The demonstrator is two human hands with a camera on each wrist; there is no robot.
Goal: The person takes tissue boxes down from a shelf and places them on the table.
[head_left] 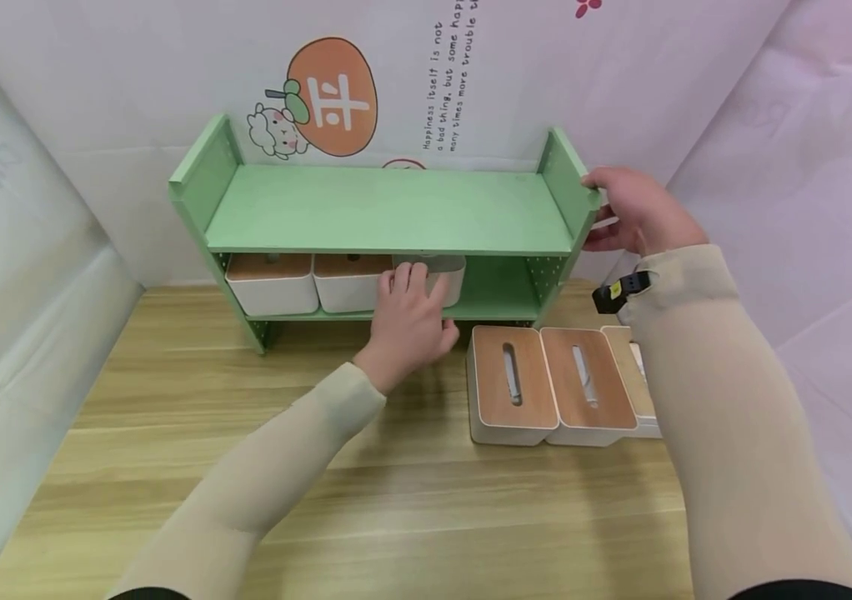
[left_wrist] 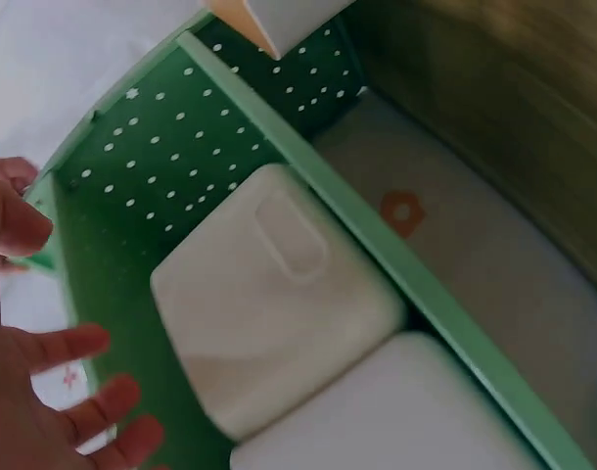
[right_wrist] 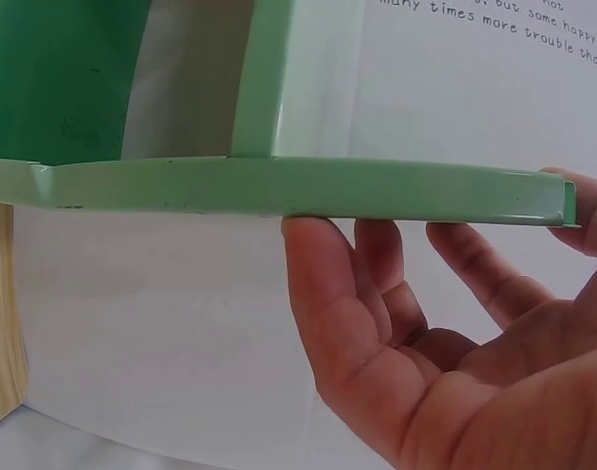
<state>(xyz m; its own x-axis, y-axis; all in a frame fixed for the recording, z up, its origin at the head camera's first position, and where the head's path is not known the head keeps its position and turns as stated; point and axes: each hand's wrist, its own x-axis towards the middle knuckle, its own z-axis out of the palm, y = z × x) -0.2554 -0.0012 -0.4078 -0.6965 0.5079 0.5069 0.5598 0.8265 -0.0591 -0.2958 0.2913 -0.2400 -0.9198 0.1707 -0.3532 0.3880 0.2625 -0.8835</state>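
Observation:
The green two-tier shelf [head_left: 388, 208] stands against the back. My right hand [head_left: 644, 208] holds its right side panel, the thumb over the edge and the fingertips against the outer face, as the right wrist view shows. My left hand [head_left: 407, 321] is at the front of the lower tier, before the third white box [head_left: 456, 279], fingers extended and spread. In the left wrist view white boxes [left_wrist: 269, 304] lie side by side behind the shelf's lip. To the left on that tier sit two white boxes [head_left: 276, 293] with wood-coloured lids.
Right of centre on the wooden table [head_left: 396, 517], two tissue boxes [head_left: 513, 379] with slotted wooden lids stand side by side. A further light wood-topped box [head_left: 628, 367] is partly behind my right forearm. A printed white sheet [head_left: 486, 83] covers the back.

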